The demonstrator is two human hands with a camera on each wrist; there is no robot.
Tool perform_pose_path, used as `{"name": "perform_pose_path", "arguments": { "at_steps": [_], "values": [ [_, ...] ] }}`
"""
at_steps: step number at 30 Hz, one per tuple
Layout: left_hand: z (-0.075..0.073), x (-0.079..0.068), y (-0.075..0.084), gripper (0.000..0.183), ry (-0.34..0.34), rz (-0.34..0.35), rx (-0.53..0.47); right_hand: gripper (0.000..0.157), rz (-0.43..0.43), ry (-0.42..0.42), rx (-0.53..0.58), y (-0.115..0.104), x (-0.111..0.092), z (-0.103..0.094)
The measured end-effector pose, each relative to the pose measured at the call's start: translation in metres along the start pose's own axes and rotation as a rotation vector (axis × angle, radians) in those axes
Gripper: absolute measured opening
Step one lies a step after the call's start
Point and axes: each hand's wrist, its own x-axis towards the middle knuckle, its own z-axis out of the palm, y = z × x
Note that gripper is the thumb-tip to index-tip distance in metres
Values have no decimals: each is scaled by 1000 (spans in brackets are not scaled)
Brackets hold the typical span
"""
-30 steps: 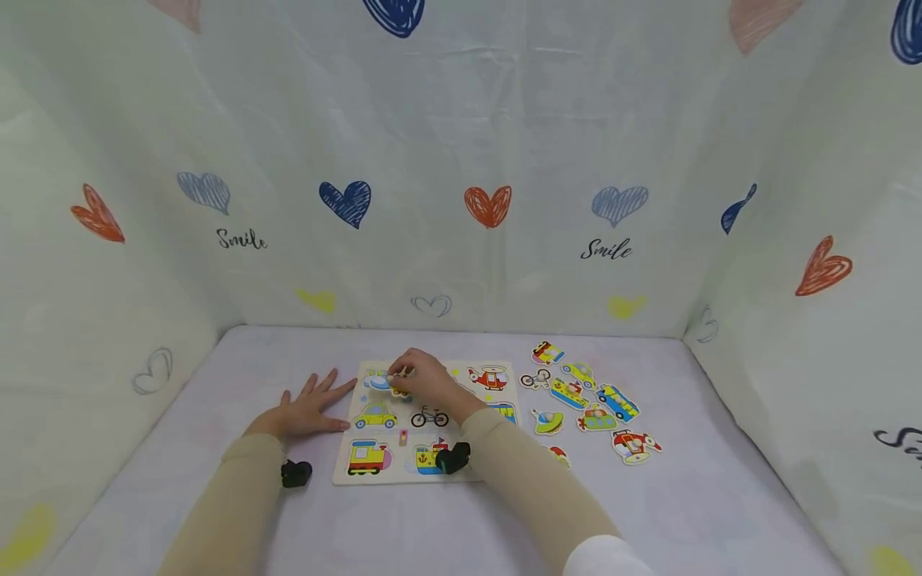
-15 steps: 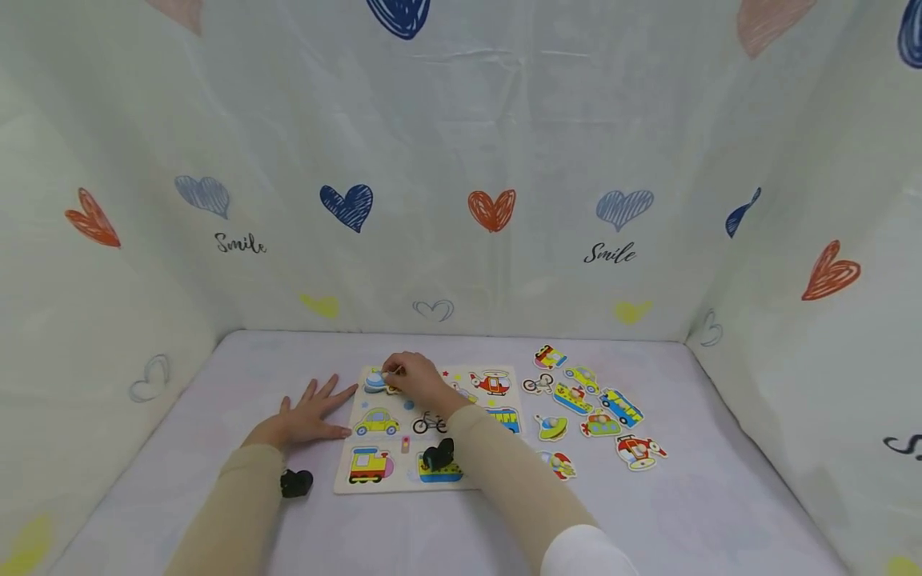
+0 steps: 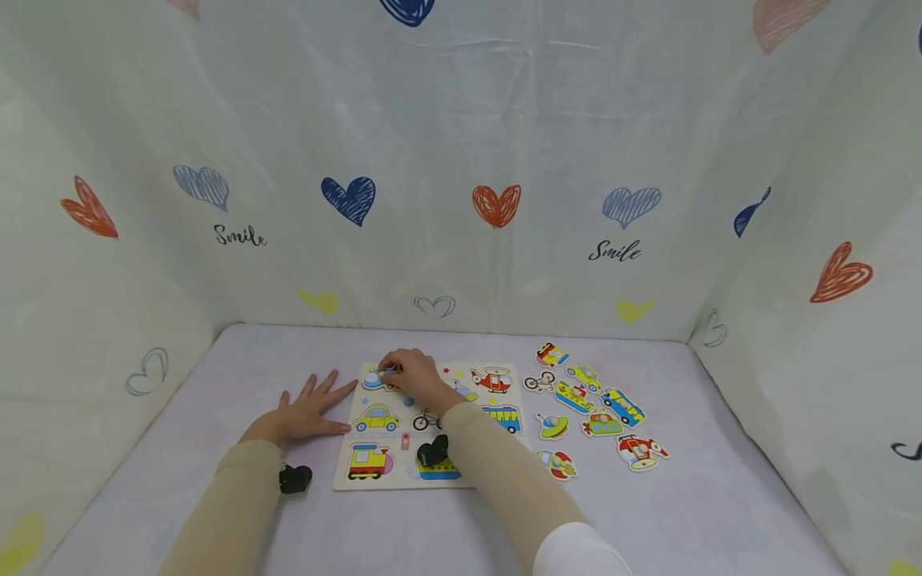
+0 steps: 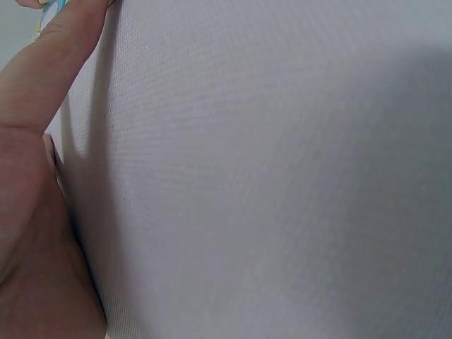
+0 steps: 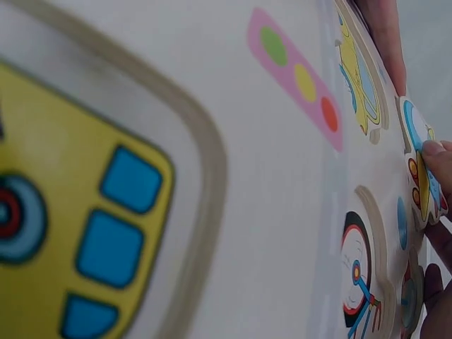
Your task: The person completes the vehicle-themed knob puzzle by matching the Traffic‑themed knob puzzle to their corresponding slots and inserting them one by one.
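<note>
A light puzzle board with printed vehicle recesses lies on the table. At its upper left my right hand pinches a blue, white and yellow puzzle piece between thumb and fingers, close over the blue vehicle picture. In the right wrist view the thumb presses on the piece's face. My left hand lies flat left of the board, fingers spread, with index fingertip and thumb at the board's left edge. The left wrist view shows mostly tablecloth beside the thumb.
Loose puzzle pieces lie right of the board, among them a bus, a ship, a bicycle, a helicopter and a spinning-top-like piece. A cloth wall with hearts stands behind the table.
My right hand has moved slightly left with the puzzle piece, further over the blue picture at the board's upper left. The left hand has stayed in place.
</note>
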Motion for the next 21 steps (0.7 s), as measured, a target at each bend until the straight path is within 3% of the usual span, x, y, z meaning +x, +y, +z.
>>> {"name": "perform_pose_path", "arguments": {
  "at_steps": [7, 14, 21],
  "values": [
    [-1, -1, 1, 94, 7, 5, -5, 11, -11, 27, -62, 5, 3, 4],
    [-2, -2, 2, 94, 8, 8, -8, 10, 11, 39, -46, 3, 4, 4],
    [-2, -2, 2, 93, 1, 11, -16, 14, 14, 30, -161, 3, 4, 8]
  ]
}}
